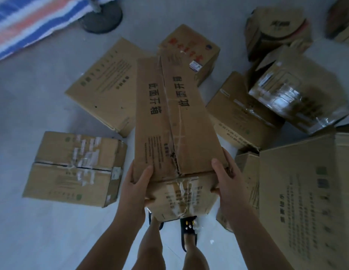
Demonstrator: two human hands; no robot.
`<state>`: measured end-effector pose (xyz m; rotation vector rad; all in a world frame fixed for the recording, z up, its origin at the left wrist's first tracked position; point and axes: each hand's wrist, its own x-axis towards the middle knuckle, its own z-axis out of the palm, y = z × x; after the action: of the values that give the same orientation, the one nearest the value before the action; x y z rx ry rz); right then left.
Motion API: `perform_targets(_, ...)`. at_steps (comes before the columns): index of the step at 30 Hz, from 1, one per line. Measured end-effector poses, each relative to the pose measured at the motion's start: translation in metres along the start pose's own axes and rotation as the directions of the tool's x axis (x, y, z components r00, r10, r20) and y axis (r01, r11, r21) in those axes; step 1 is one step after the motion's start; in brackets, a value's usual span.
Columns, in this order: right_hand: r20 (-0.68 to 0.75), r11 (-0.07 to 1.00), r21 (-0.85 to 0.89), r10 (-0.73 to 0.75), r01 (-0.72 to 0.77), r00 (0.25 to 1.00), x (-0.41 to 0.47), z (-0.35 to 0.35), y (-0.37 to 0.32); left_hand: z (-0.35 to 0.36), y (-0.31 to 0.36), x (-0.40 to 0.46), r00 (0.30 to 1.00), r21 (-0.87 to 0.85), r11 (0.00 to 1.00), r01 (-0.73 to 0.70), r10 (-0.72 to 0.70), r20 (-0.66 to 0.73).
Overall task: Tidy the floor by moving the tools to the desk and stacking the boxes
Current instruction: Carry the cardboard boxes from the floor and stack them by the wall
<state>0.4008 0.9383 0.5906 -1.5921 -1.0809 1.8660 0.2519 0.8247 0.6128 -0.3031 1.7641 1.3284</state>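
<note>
A long brown cardboard box (169, 117) with black printed characters and torn top flaps is held up off the floor in the middle of the view. My left hand (137, 184) grips its near left corner, thumb on top and fingers curled under. My right hand (227, 182) grips the near right corner the same way. Other cardboard boxes lie on the pale floor around it: a taped one (76, 166) at the left, a flat one (105, 82) behind it, and a small one with red print (191, 49) at the back.
More boxes crowd the right side: a large one (310, 199) near me, one wrapped in shiny tape (298, 94), another (242, 114) beside it. A round stand base (101, 18) and a striped tarp (23, 22) are at the top left. My sandalled feet (187, 228) are below the box.
</note>
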Motion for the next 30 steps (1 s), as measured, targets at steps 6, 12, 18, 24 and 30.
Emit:
perform_targets(6, 0.193, 0.983, -0.164, -0.054, 0.086, 0.980, -0.088, -0.006, -0.028, -0.055, -0.013, -0.107, 0.996, -0.125, 0.990, -0.061, 0.053, -0.071)
perform_targets(12, 0.404, 0.931, -0.310, -0.055, 0.194, 0.913, -0.160, -0.011, -0.040, -0.093, -0.058, -0.199, 0.962, -0.321, 0.934, -0.156, 0.071, -0.263)
perform_targets(18, 0.592, 0.914, -0.330, 0.006, 0.236, 0.806, -0.219, 0.025, -0.022, -0.145, -0.092, -0.261, 0.900, -0.480, 0.822, -0.305, 0.084, -0.428)
perform_targets(24, 0.736, 0.869, -0.375, 0.067, 0.323, 0.674, -0.300, 0.076, 0.027, -0.223, -0.145, -0.312, 0.804, -0.543, 0.715, -0.440, 0.043, -0.594)
perform_targets(30, 0.816, 0.852, -0.391, 0.145, 0.349, 0.559, -0.418, 0.116, 0.109, -0.325, -0.223, -0.385, 0.701, -0.565, 0.612, -0.553, -0.024, -0.713)
